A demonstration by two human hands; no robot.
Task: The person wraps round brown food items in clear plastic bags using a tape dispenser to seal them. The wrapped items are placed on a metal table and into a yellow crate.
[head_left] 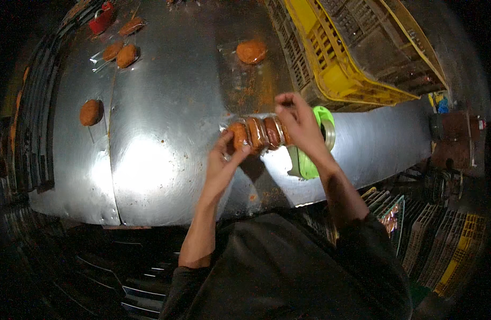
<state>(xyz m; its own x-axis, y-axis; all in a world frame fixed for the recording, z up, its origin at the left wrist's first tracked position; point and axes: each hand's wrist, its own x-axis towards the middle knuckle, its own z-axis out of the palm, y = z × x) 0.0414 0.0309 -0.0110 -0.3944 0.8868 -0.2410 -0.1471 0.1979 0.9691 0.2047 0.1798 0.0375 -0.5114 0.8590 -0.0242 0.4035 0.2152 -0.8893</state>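
A row of several brown buns (257,133) in clear plastic wrapping is held over the metal table. At its left end my left hand (224,158) is closed, thumb on the near side and fingers on the far side. My right hand (300,124) is closed at the right end, its fingers curled and partly raised above the wrapping; the palm side is hidden. Just under and beside my right wrist stands a bright green device (308,166) with a round, pale roll-like part (328,134), partly covered by my arm.
Loose brown buns lie on the metal table (165,106): one at the left (91,112), one farther back (251,52), others with plastic at the far left (127,55). A red object (101,19) sits there too. Yellow crates (357,80) stand back right; stacked crates (434,245) at lower right.
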